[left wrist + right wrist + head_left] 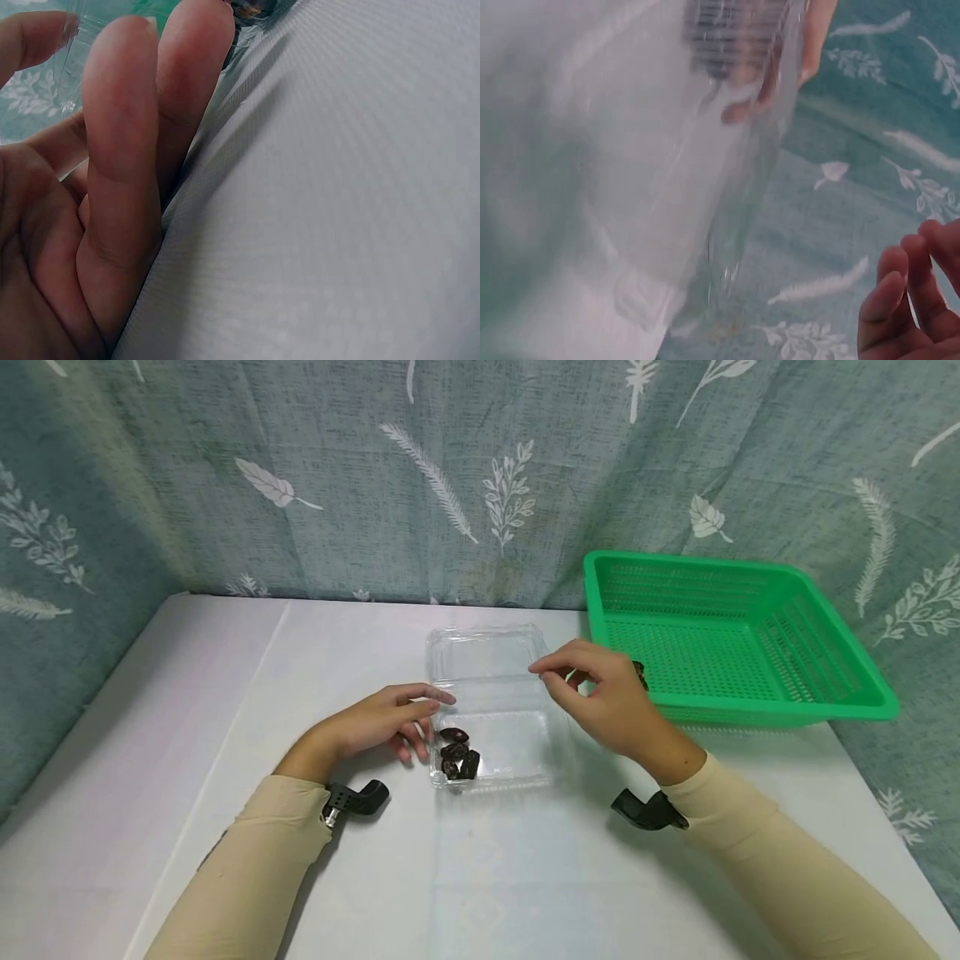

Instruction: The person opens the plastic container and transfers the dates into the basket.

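Note:
A clear plastic clamshell box [517, 747] lies on the table with its lid [487, 656] folded back. Several dark, wrinkled dates [468, 764] are grouped at the left end of its base. My left hand [386, 722] is at the box's left edge, thumb and index finger by the rim, the other fingers loosely bent beside the wall. Above the right side, near the lid's edge, my right hand [600, 697] hovers with bent fingers. In the right wrist view, the right-hand fingers [885, 300] show nothing between them, apart from the plastic.
A green slotted basket [855, 697] stands at the right rear. More dark dates [640, 672] show at its left end, mostly hidden by my right hand. A white cloth [487, 877] covers the table, and a leaf-patterned curtain [337, 518] hangs behind.

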`<state>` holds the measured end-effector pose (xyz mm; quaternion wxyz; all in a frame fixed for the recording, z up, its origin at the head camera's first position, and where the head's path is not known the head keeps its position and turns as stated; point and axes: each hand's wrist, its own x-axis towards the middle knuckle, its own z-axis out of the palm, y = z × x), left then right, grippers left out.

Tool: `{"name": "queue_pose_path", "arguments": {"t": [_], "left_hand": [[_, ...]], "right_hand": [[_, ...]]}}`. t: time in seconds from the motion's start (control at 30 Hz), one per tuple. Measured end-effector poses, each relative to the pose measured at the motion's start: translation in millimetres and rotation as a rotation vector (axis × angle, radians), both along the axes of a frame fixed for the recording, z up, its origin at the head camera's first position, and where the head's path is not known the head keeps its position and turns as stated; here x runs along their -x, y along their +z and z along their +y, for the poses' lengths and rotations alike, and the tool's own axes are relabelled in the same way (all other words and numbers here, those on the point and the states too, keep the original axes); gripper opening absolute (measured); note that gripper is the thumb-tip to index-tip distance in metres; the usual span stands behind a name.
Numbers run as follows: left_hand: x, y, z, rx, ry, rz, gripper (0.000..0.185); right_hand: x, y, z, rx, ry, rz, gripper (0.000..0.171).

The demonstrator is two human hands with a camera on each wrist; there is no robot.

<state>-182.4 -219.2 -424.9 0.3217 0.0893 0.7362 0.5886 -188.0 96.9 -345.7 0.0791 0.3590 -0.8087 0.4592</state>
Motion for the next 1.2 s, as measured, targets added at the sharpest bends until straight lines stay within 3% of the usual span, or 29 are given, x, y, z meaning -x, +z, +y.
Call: {"name": "queue_pose_path", "arguments": {"t": [0.27, 0.63, 1.2], "left_hand": [[-0.5, 2.0, 2, 0.006, 0.001, -0.008, 0.046], [-0.8, 0.5, 4, 0.025, 0.017, -0.003, 0.042], [-1.0, 2.2, 3, 0.018, 0.020, -0.011, 0.041]], "right_hand": [[-8.5, -10.5, -16, -0.029, 0.064, -0.160, 0.018], [-19.7, -30.8, -44, -0.055, 0.120, -0.296, 0.018], [-19.0, -55.2, -52, -0.238, 0.164, -0.334, 0.020]]}}
